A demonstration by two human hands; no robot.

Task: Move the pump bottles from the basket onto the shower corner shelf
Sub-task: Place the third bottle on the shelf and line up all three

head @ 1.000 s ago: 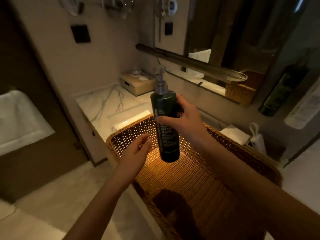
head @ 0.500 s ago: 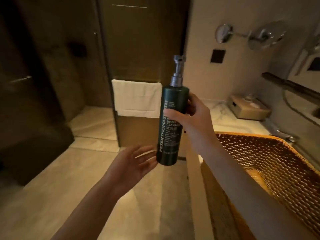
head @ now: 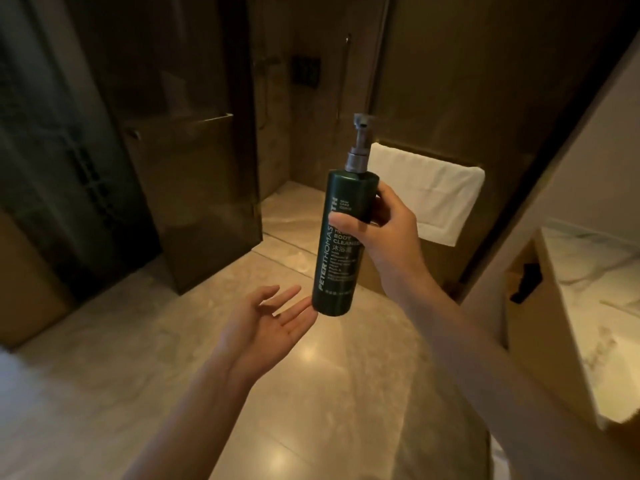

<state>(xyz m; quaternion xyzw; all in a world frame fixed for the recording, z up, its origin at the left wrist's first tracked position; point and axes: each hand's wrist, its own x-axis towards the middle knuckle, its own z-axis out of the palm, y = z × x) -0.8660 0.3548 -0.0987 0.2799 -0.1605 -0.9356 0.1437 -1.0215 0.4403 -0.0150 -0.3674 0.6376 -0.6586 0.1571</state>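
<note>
- While the right hand (head: 379, 233) holds it up in mid-air over the floor (head: 311, 393), the dark green pump bottle (head: 341, 244) stands nearly upright, tipped a little to the right at its top.
- The right hand is wrapped round the bottle's middle, thumb across the front label and fingers curled behind the right side.
- The bottle has a grey pump head (head: 360, 143) and pale lettering running up its side, with the words "BODY CLEANSER" partly covered by the thumb.
- The left hand (head: 268, 327) is spread, palm up and holding nothing, just below and to the left of the bottle's base; its fingertips come very close to the bottom edge, and I cannot tell whether they touch it.
- Both bare forearms reach in from the near edge.
- A white towel (head: 433, 199) hangs folded over a rail behind the bottle, to the right.
- On the far left stands a dark glass shower enclosure (head: 194, 133), with a shower stall further back.
- At the right edge a marble worktop (head: 595, 282) shows in part.
- The floor is glossy pale stone with lamp reflections.
- Neither the basket nor the corner shelf can be made out here.
</note>
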